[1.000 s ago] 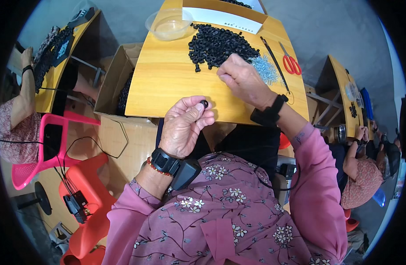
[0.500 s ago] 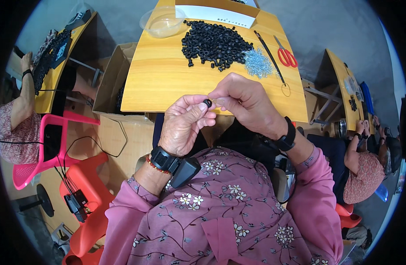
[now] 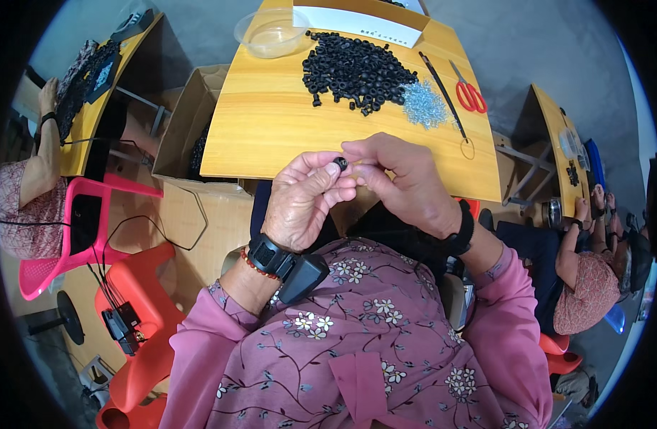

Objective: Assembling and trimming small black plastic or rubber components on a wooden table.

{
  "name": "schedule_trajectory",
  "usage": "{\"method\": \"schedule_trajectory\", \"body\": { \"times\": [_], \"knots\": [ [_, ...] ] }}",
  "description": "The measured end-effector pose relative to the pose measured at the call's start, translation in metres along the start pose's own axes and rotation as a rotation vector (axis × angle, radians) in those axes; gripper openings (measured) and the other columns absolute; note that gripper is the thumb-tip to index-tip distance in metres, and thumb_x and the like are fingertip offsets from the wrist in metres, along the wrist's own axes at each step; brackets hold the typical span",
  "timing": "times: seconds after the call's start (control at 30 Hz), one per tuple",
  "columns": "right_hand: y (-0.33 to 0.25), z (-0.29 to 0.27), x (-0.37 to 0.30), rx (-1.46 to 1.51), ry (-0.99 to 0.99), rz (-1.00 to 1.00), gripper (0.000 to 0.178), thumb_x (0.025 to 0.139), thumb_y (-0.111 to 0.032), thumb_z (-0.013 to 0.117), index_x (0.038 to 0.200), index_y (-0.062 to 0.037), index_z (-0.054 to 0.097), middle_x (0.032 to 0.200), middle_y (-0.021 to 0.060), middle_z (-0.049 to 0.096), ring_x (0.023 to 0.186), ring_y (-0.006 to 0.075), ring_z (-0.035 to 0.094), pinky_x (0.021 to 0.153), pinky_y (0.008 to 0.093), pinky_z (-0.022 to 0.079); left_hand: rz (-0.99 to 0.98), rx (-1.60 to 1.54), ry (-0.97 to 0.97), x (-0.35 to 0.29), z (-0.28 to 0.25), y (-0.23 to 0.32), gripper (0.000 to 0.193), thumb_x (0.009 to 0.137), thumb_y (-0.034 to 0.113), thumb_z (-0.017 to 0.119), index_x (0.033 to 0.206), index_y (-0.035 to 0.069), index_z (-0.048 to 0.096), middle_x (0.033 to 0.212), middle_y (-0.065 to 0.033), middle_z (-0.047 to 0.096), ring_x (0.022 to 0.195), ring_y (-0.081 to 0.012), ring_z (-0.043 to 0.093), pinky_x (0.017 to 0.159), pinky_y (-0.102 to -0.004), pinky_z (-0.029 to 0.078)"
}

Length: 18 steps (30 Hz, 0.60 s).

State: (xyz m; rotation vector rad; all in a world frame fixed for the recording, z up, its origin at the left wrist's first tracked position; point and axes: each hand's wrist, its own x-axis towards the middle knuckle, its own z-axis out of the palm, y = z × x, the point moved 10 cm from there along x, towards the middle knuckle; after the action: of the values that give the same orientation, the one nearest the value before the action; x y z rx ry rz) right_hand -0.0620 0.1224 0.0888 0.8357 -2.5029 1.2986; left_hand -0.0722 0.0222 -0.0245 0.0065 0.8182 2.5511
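Both hands were brought together over the table [image 3: 271,136] edge — the right hand [image 3: 403,182], withdrawn from the pile [image 3: 357,71], was closed against the ring [image 3: 340,164] pinched by the left hand [image 3: 303,200].

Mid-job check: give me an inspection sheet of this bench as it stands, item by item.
Surface: wooden table, bare in its near half.
Job's things: small black ring pinched at the left hand fingertips; right hand meets it there. Pile of black rings at the far side, clear small parts beside it.
Clutter: red scissors, thin black rod, clear plastic bowl, shallow cardboard tray.
Grippers: both hands closed around the ring.
Cables: black wire loops over the cardboard box at left.
Surroundings: pink chair, orange chair, other people at neighbouring tables.
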Motion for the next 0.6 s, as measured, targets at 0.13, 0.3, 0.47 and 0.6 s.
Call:
{"method": "schedule_trajectory", "body": {
  "times": [0.13,0.3,0.47,0.6],
  "knots": [
    [0.011,-0.006,0.000,0.099,0.056,0.130,0.017,0.086,0.002,0.064,0.103,0.0005,0.066,0.086,0.0105,0.063,0.078,0.0221,0.065,0.067,0.0313,0.051,0.005,-0.007,0.008,0.000,-0.001,0.001,0.015,0.098,0.004,0.056,0.111,-0.002,0.060,0.102,-0.0172,0.069,0.083,-0.0211,0.071,0.076,-0.0320,0.062],
    [0.000,0.002,-0.001,-0.064,0.005,-0.006,0.015,0.083,0.000,0.065,0.097,-0.0027,0.067,0.083,0.0119,0.060,0.073,0.0284,0.064,0.064,0.0353,0.051,-0.008,-0.021,-0.018,-0.001,-0.004,-0.004,0.015,0.098,0.004,0.056,0.112,-0.002,0.060,0.102,-0.0168,0.069,0.082,-0.0206,0.071,0.075,-0.0322,0.062],
    [0.008,0.004,-0.008,-0.040,0.033,-0.029,0.014,0.082,0.000,0.065,0.096,-0.0035,0.068,0.083,0.0119,0.060,0.074,0.0279,0.064,0.063,0.0348,0.050,-0.024,-0.012,0.008,-0.002,-0.001,-0.006,0.014,0.097,0.003,0.058,0.110,-0.002,0.060,0.097,-0.0158,0.069,0.078,-0.0203,0.071,0.074,-0.0310,0.061],
    [0.016,-0.003,-0.001,0.078,0.027,-0.018,0.014,0.083,0.001,0.064,0.095,-0.0025,0.069,0.083,0.0123,0.062,0.074,0.0266,0.064,0.064,0.0337,0.051,-0.048,0.028,0.030,-0.001,-0.009,-0.008,0.017,0.097,0.003,0.057,0.113,-0.001,0.060,0.098,-0.0145,0.069,0.083,-0.0195,0.070,0.076,-0.0322,0.061]
  ]
}}
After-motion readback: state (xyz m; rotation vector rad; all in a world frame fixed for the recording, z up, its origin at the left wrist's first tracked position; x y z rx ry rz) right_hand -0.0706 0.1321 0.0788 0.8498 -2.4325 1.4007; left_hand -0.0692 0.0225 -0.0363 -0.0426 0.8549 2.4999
